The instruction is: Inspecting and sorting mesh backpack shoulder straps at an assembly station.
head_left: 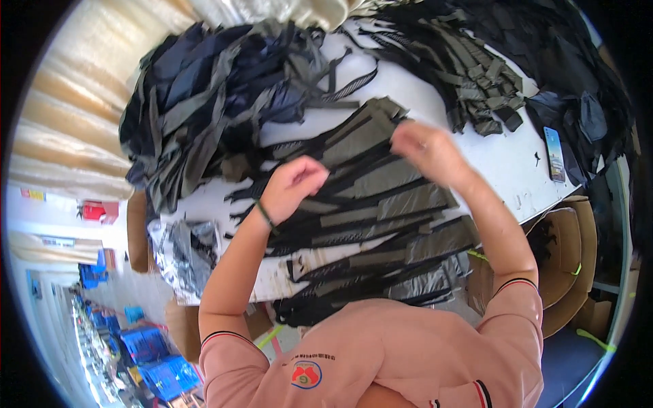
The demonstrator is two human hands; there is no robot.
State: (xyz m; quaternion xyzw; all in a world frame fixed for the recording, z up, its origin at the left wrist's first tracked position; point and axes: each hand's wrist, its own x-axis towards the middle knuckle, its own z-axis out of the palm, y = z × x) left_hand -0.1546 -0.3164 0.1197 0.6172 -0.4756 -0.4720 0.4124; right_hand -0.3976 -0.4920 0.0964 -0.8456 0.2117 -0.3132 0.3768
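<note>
Several dark strap pieces (pixel 383 178), grey-green fabric with black webbing, lie fanned in overlapping rows across the white table. Over their left part is my left hand (pixel 297 185), its fingers curled in and pressed together; whether anything thin is between them is hidden. A dark band circles that wrist. My right hand (pixel 428 153) hovers by the far right end of the rows, next to the topmost strap piece. Motion blurs its bent fingers, so its grip cannot be made out. Clear plastic film (pixel 422 282) shines on the nearest pieces.
A large heap of dark straps (pixel 204 102) covers the far left. Another strap bundle (pixel 476 81) and black fabric (pixel 578 88) lie at the far right. A phone (pixel 554 155) rests near the table's right edge. Cardboard boxes (pixel 568 251) stand below right, plastic bags (pixel 185 251) at left.
</note>
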